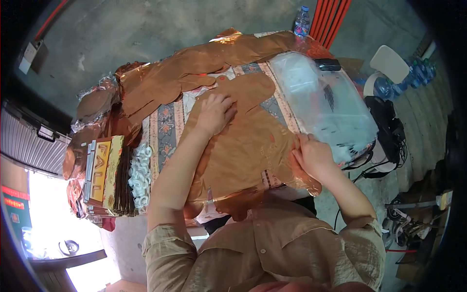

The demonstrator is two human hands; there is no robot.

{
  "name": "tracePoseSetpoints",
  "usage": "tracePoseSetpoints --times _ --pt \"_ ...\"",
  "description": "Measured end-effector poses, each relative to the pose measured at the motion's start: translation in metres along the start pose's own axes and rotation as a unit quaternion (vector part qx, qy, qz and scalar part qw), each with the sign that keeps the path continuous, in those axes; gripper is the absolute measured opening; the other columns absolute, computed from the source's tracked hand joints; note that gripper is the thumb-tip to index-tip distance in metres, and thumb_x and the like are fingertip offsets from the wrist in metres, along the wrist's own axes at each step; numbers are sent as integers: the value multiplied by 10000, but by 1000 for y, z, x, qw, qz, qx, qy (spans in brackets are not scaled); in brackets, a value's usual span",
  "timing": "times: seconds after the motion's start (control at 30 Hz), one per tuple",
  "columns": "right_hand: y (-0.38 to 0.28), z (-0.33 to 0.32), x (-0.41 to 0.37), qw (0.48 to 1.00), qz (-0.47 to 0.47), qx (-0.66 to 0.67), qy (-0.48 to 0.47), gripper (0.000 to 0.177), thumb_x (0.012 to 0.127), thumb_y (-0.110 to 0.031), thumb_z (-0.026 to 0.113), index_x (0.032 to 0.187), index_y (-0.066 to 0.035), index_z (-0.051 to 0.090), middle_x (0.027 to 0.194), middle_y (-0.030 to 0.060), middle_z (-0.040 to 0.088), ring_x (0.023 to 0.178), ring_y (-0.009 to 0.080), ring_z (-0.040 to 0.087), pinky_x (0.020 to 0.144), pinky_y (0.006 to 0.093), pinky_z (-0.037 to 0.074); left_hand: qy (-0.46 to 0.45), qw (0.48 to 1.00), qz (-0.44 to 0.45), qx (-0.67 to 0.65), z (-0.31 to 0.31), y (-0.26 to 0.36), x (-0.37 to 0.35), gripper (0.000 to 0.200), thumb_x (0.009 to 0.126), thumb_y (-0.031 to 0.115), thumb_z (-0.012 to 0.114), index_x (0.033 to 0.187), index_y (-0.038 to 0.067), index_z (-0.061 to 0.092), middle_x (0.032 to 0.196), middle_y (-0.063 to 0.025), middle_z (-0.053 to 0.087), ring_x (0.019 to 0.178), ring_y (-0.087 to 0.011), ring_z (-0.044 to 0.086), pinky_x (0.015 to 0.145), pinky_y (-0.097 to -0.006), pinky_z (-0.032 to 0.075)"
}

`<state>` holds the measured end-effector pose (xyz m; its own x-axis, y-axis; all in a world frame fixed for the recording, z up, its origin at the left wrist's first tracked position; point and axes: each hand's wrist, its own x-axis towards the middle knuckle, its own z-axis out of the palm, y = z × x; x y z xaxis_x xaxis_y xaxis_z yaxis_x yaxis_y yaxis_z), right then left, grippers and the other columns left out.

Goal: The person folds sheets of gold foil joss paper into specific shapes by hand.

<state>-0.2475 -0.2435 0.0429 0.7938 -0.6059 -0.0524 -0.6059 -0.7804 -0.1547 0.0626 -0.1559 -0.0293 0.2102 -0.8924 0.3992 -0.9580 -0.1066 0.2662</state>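
A flat, uninflated brown foil balloon [243,151] with rounded lobes lies across the near side of the table, its lower part hanging toward my body. My left hand [214,114] rests on its upper left part, fingers spread and slightly bent. At the right edge, my right hand [311,155] has its fingers and thumb closed on the foil. More flat brown foil balloons [160,82] are layered along the far edge and left corner.
Clear plastic bags [316,107] are piled at the right, with a black object [328,64] above them. On the left stand printed "FALL" packets [100,170] beside white curled ribbons [140,175]. A water bottle [302,22] is at the far corner. A black bag [384,126] hangs off the right side.
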Motion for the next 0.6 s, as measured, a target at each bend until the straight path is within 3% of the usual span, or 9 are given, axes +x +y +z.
tracePoseSetpoints --times 0.07,0.13,0.27,0.33,0.37,0.43,0.5,0.57,0.6 --pt "11 4 4 1000 13 -3 -7 337 847 -240 644 1089 -29 541 859 155 659 746 373 647 675 463 522 -3 1000 -2 2 0 0 0 317 909 293 605 1202 173 612 1260 -42 557 1160 -276 487 933 -425 390" --pt "18 8 7 997 -54 21 46 219 836 -240 657 862 -42 567 683 130 625 611 332 613 591 421 488 -7 1000 -6 2 2 0 -1 319 913 293 600 1211 180 612 1272 -42 554 1167 -275 484 936 -426 387" --pt "15 -15 16 981 -23 186 -47 232 848 -190 668 720 -49 536 651 69 595 542 204 549 530 339 426 -6 1000 -2 13 2 -1 1 333 917 291 595 1235 196 610 1266 -42 555 1165 -274 482 947 -430 380" --pt "15 -18 29 838 -32 514 -179 326 845 -202 700 638 -75 481 643 -1 547 631 115 582 544 314 415 -9 1000 3 13 3 -2 0 334 919 290 591 1240 199 609 1266 -42 555 1162 -276 481 951 -430 377" --pt "8 -20 36 813 -67 543 -197 273 848 -164 711 705 -76 496 663 -50 494 662 44 557 551 266 416 -7 1000 2 12 3 -2 1 333 919 285 588 1240 200 610 1267 -41 553 1162 -279 479 952 -428 377" --pt "-27 -36 40 767 -52 594 -235 184 866 -112 680 786 -59 522 693 -43 520 602 48 481 534 240 379 -9 1000 0 12 2 -1 0 332 918 281 585 1240 201 610 1269 -40 551 1161 -283 476 953 -426 376" --pt "-66 -51 47 800 -97 511 -300 204 847 -144 695 833 -43 518 690 -5 527 623 75 520 549 264 413 -15 1000 -1 6 0 0 0 320 911 252 587 1220 179 620 1291 -38 539 1166 -290 469 952 -420 377" --pt "-93 -7 64 843 -287 409 -199 238 828 -183 707 837 -31 525 675 31 521 640 115 569 558 303 445 -1 1000 9 26 6 -8 -1 302 901 270 600 1183 166 638 1246 -39 557 1136 -279 480 935 -416 378" --pt "-112 7 72 849 -299 369 -230 251 824 -200 710 835 -28 528 681 40 530 643 126 571 568 311 452 15 999 20 46 8 -10 0 291 892 289 613 1145 154 656 1201 -40 575 1106 -268 490 918 -411 380"
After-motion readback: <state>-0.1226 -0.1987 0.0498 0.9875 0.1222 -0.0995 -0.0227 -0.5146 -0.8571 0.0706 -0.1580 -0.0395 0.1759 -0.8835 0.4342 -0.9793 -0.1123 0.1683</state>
